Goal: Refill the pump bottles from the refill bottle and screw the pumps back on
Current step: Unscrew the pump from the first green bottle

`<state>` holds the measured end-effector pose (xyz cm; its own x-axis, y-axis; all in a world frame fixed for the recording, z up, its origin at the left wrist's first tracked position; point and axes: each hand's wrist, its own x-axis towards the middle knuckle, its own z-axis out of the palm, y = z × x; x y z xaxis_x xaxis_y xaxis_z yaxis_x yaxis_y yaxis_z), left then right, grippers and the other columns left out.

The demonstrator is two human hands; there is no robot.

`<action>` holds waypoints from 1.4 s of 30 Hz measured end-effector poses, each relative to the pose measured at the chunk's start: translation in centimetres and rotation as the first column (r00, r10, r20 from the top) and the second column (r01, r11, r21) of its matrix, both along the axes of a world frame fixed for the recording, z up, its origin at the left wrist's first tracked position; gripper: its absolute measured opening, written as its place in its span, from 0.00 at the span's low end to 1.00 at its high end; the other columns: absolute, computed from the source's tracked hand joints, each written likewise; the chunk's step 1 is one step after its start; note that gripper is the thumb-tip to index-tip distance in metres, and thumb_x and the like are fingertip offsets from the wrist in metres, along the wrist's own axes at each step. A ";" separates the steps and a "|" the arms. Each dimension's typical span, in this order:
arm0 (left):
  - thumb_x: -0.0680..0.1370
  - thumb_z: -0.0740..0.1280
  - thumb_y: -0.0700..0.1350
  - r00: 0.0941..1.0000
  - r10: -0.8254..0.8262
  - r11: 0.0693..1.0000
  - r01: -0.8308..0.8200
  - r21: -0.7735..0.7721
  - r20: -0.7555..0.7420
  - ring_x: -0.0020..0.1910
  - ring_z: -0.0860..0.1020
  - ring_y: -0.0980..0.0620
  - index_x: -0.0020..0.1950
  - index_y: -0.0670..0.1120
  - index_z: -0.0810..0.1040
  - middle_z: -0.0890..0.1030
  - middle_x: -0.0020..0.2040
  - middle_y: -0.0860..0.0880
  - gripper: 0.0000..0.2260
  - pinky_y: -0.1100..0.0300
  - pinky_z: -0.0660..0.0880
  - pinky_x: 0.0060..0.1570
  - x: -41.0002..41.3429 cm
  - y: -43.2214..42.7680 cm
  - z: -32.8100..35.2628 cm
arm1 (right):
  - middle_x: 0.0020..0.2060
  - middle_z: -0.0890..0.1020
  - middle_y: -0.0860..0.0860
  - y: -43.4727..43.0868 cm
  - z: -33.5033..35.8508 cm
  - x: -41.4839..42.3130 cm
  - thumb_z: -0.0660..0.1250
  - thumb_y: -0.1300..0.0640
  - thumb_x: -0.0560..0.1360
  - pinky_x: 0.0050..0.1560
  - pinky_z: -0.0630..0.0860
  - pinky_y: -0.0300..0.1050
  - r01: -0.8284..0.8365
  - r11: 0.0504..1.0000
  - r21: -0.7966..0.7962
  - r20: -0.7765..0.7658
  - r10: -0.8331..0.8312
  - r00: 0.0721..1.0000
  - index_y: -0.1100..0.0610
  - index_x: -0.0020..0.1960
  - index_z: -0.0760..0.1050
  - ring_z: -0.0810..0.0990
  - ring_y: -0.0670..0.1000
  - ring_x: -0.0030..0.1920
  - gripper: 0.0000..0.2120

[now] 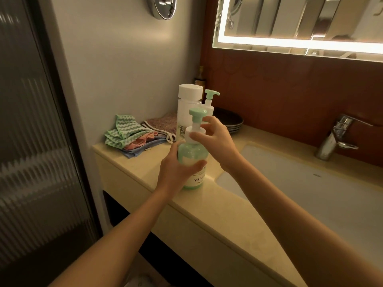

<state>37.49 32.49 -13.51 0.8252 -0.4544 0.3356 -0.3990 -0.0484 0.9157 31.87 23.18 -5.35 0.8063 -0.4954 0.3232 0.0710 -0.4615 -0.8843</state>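
on glossy counter [217, 216], hands [176, 175] [217, 139] grip rounded bottle [192, 154].

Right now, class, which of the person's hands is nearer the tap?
Right. The right hand pinches the pump collar, on the side toward the tap; the left hand grips the pump bottle on its far side.

**Half-Seen at the Vanity**

On the pale green plastic pump bottle [192, 152] the label turns out of view after "YAPIN" — its smaller print is unreadable, and the left hand [176, 172] wrapped round the bottle hides its left side. The right hand [217, 139] has blurred fingertips [195, 135] pinching over the white screw collar [190, 129]. Behind them, the tall white capped refill bottle [188, 102] loses its lower half, and the small white bottle with a green pump [209, 105] most of its body. The round chrome wall mirror [162, 7] is cut off by the top edge.
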 end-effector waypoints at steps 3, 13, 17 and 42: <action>0.65 0.76 0.52 1.000 0.007 1.000 -0.007 -0.007 0.006 0.56 0.76 0.55 0.63 0.52 0.69 0.78 0.57 0.54 0.29 0.53 0.75 0.56 0.1 -0.1 -0.2 | 0.60 0.77 0.54 -0.2 -0.3 -0.3 0.67 0.58 0.74 0.43 0.72 0.33 -0.075 0.991 0.108 0.034 0.072 0.997 0.55 0.69 0.65 0.76 0.49 0.55 0.25; 0.65 0.76 0.52 1.000 -0.010 1.000 0.010 -0.013 0.002 0.58 0.76 0.53 0.64 0.53 0.69 0.78 0.58 0.54 0.30 0.50 0.75 0.57 0.2 -0.1 -0.3 | 0.54 0.76 0.50 -0.4 -0.5 0.0 0.71 0.51 0.70 0.48 0.75 0.38 0.054 0.996 -0.068 0.044 -0.051 0.998 0.54 0.63 0.69 0.76 0.47 0.52 0.23; 0.64 0.76 0.53 1.000 -0.003 1.000 0.003 -0.021 0.009 0.56 0.76 0.54 0.63 0.54 0.69 0.78 0.57 0.54 0.30 0.50 0.75 0.56 0.3 -0.1 -0.5 | 0.58 0.77 0.53 -0.2 -0.6 -0.2 0.66 0.57 0.74 0.53 0.75 0.43 -0.038 0.998 0.053 0.057 0.035 0.998 0.54 0.65 0.69 0.77 0.51 0.57 0.20; 0.66 0.75 0.51 1.000 -0.015 0.999 0.015 -0.030 0.007 0.56 0.75 0.56 0.66 0.54 0.67 0.77 0.57 0.55 0.31 0.58 0.73 0.54 0.3 0.0 -0.5 | 0.53 0.78 0.52 0.3 -0.6 0.0 0.70 0.53 0.72 0.48 0.76 0.38 0.127 0.987 -0.095 0.094 -0.118 0.989 0.55 0.68 0.66 0.76 0.47 0.51 0.27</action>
<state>37.77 32.44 -13.98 0.8157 -0.4567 0.3550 -0.4060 -0.0150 0.9137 31.86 23.51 -5.97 0.7079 -0.5499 0.4433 0.0838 -0.5578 -0.8257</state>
